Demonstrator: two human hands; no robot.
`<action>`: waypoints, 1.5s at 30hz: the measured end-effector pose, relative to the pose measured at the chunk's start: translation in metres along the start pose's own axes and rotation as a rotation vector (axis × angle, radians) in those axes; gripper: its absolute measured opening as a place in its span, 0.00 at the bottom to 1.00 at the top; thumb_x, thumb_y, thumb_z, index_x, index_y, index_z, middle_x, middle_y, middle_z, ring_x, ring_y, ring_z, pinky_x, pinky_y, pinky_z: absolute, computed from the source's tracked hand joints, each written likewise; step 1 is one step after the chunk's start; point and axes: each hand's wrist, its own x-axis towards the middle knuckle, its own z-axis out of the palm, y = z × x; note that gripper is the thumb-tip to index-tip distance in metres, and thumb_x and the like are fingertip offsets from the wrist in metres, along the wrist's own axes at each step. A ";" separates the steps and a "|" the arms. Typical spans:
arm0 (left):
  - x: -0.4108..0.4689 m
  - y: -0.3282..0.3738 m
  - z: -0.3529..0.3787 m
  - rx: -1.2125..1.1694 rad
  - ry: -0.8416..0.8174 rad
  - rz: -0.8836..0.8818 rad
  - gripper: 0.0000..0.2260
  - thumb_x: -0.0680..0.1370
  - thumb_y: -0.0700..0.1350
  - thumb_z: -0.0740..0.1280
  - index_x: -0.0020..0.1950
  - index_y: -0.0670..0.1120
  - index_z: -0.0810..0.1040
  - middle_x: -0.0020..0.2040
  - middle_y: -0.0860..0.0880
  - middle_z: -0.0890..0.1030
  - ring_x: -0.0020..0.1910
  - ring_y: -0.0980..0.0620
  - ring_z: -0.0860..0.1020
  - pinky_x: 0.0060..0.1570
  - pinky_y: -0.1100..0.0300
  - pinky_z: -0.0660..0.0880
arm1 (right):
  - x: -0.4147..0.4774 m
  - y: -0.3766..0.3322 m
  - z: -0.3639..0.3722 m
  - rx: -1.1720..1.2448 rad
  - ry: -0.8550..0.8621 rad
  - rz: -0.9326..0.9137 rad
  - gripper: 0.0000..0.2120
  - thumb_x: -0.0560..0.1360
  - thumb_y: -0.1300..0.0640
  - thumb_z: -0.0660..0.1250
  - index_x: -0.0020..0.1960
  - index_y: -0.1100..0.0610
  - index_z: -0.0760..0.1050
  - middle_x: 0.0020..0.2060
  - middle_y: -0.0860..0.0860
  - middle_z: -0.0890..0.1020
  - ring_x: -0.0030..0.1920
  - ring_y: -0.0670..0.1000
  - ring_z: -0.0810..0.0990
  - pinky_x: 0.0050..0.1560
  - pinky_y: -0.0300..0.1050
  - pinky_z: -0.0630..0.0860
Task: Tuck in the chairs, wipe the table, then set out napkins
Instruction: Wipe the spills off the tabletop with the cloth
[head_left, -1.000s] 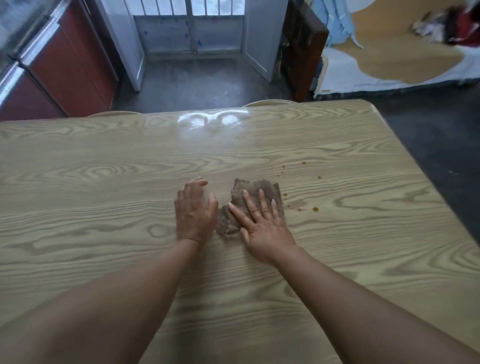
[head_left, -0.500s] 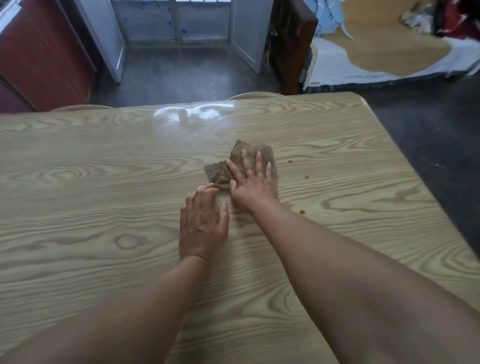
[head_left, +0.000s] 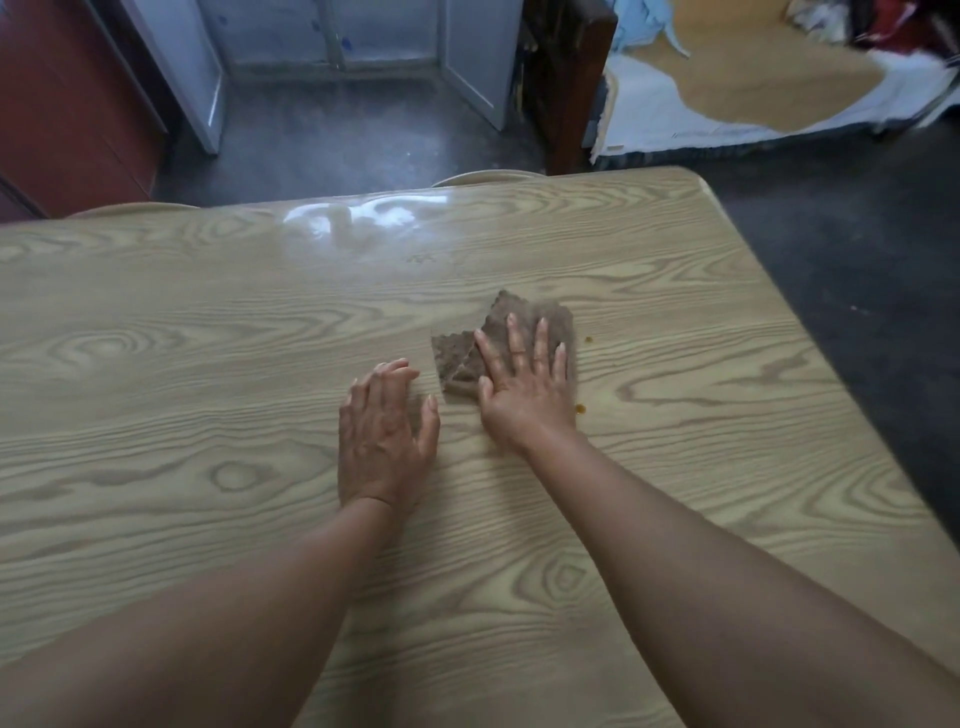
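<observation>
Bare table (head_left: 208, 364) lies wide to the left. The left hand (head_left: 384, 436) rests flat on the wood, fingers straight, holding nothing. Just beyond, the right hand (head_left: 524, 395) presses spread fingers on the brown cloth (head_left: 556, 317), right of centre, well clear of the right and far edges. Two orange spots (head_left: 588, 340) lie beside it. The cloth has shifted right since the earlier frame, which showed three spots.

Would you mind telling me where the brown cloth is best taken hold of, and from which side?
Probably the loose left corner of the cloth, coming from the left. The right hand presses flat on the rest, while that corner sticks out uncovered and looks slightly rumpled on the table, giving an edge to pinch.
</observation>
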 end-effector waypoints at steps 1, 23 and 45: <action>0.000 0.000 0.000 0.006 -0.006 0.002 0.14 0.77 0.47 0.66 0.61 0.45 0.75 0.65 0.49 0.76 0.66 0.44 0.71 0.67 0.46 0.65 | -0.012 0.002 0.004 0.002 0.006 -0.011 0.28 0.81 0.45 0.45 0.78 0.41 0.37 0.77 0.49 0.33 0.75 0.58 0.28 0.75 0.58 0.31; 0.016 0.022 0.011 0.159 -0.160 -0.107 0.18 0.78 0.50 0.62 0.68 0.50 0.70 0.72 0.50 0.67 0.68 0.45 0.66 0.65 0.48 0.62 | 0.019 0.096 -0.026 -0.020 -0.068 0.066 0.28 0.81 0.44 0.47 0.78 0.39 0.40 0.78 0.48 0.35 0.77 0.57 0.32 0.76 0.58 0.35; 0.089 0.070 0.008 0.171 -0.240 -0.245 0.16 0.79 0.48 0.61 0.66 0.45 0.69 0.65 0.43 0.70 0.65 0.42 0.67 0.63 0.48 0.62 | 0.076 0.112 -0.052 0.064 -0.043 0.176 0.29 0.82 0.45 0.49 0.79 0.42 0.41 0.78 0.51 0.36 0.77 0.60 0.34 0.75 0.61 0.37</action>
